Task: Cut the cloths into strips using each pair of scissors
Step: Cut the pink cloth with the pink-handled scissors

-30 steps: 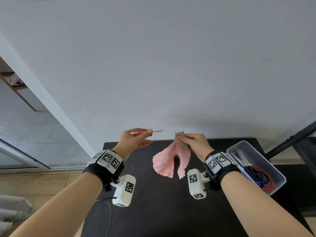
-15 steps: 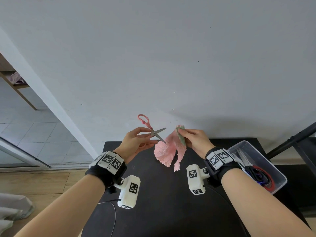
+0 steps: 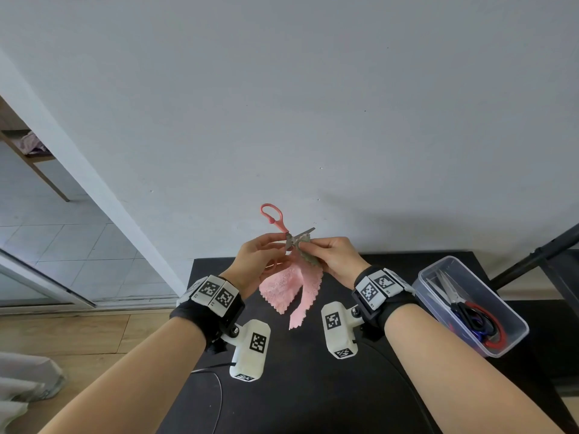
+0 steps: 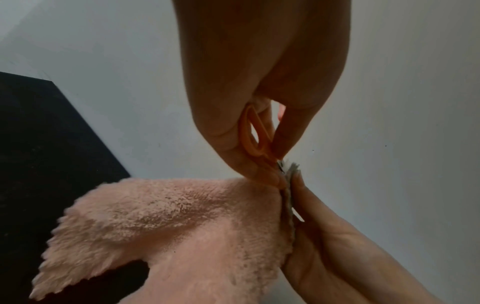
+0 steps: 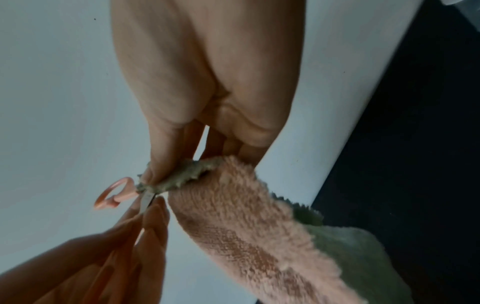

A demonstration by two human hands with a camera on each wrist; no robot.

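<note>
At the centre of the head view we hold the fluffy pink cloth with zigzag edges in the air above the black counter, its already slit flaps hanging limp below our hands. Our right hand pinches its top edge, where a grey-green backing shows, between thumb and fingers. Our left hand grips the small pink-handled scissors, fingers through the lower loop, the blades set at that pinched edge. We judge the cloth light, soft and floppy; it will fold away from the blades unless pulled taut, so the best hold is just beside the cut line, near the edge. At the right of the frame a clear plastic box on the counter holds further scissors with red, blue and black handles.
</note>
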